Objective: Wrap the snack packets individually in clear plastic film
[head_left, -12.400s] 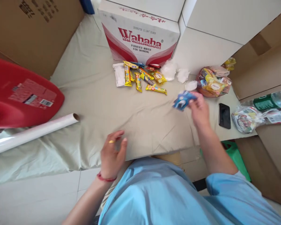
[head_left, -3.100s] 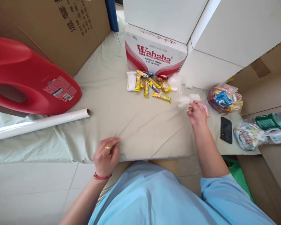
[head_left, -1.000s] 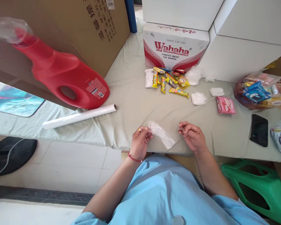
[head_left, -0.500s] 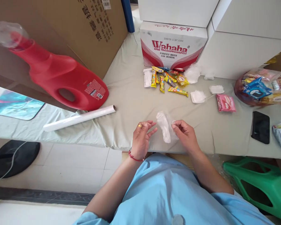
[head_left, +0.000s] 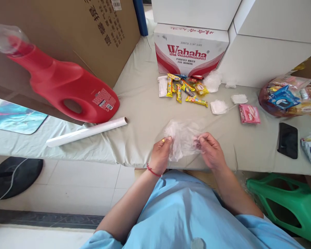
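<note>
Between my two hands, just above the cloth-covered table, a piece of thin clear plastic film is spread and crumpled. Whether it is a bag or a cover I cannot tell. My left hand, with a ring and a red wrist cord, pinches its left side between thumb and fingers. On the opposite side, my right hand grips the film's edge with closed fingertips. Folded white pads or packets lie beyond my right hand, beside a pink packet.
Wrapped snacks lie before a Wahaha carton. A large red bottle and a white roll are at left. Rightward are a bowl of packets, a phone and a green stool below the table edge.
The plastic film has gone from a narrow bunch to a wider spread. My left hand has moved right and closed on it; my right hand has shifted slightly right.
</note>
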A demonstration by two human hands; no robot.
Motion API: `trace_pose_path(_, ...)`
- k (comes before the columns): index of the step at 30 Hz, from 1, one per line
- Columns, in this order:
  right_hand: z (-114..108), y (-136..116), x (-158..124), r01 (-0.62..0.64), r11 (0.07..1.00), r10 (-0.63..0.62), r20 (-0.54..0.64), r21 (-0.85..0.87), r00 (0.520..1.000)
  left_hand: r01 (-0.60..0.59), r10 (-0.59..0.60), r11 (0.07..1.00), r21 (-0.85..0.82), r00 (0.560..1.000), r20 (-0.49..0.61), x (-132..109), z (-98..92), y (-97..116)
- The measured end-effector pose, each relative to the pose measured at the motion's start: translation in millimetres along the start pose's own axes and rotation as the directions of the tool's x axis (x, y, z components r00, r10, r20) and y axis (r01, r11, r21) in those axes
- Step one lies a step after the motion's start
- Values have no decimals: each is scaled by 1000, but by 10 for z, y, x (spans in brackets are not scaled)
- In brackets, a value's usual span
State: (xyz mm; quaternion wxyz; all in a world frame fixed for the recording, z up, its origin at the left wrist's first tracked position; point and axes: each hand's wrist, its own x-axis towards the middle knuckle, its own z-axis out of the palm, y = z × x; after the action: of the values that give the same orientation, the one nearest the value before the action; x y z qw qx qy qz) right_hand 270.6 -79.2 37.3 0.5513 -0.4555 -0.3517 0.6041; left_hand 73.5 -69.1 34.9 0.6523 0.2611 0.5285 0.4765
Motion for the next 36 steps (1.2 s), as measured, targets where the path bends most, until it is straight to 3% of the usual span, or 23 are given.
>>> trace_pose_path(2, -96, -6, 30, 9, 1000, -7, -115, 19, 993, 36, -38, 994, -103, 999, -20, 26, -65, 50)
trace_pose_path(5, -190, 8, 56, 13, 999, -20, -195, -39, 981, 96, -98, 981, -166, 995, -3, 39, -132, 88)
trace_pose_path(12, -269, 42, 42, 60, 983, -105, -259, -173, 960, 48, -49, 997, -52, 999, -16, 59, -281, 90)
trace_pose_path(14, -281, 35, 14, 92, 967, -144, -210, -239, 967, 80, -80, 996, -41, 997, -4, 41, -289, 103)
trace_pose_path(17, -228, 10, -51, 117, 958, -135, -52, -263, 989, 175, -169, 983, -55, 980, 108, -23, -174, 106)
trace_pose_path(21, -73, -66, -141, 28, 995, -19, 102, -95, 995, 174, -175, 985, 20, 976, 132, -47, 131, 67)
trace_pose_path(25, -82, -186, -162, 20, 999, -23, 106, 33, 994, 129, -136, 989, 66, 985, 110, 81, 233, 77)
trace_pose_path(29, -315, -272, -115, 164, 986, -165, -26, -19, 986, 85, -89, 996, 30, 979, 185, 204, -13, 195)
trace_pose_path(33, -544, -250, -82, 210, 967, -230, -139, -146, 963, -76, 80, 995, -62, 994, 74, 295, -365, 370)
trace_pose_path(36, -581, -196, -99, 224, 958, -256, -177, -181, 951, -201, 201, 978, -48, 980, 0, 421, -608, 504)
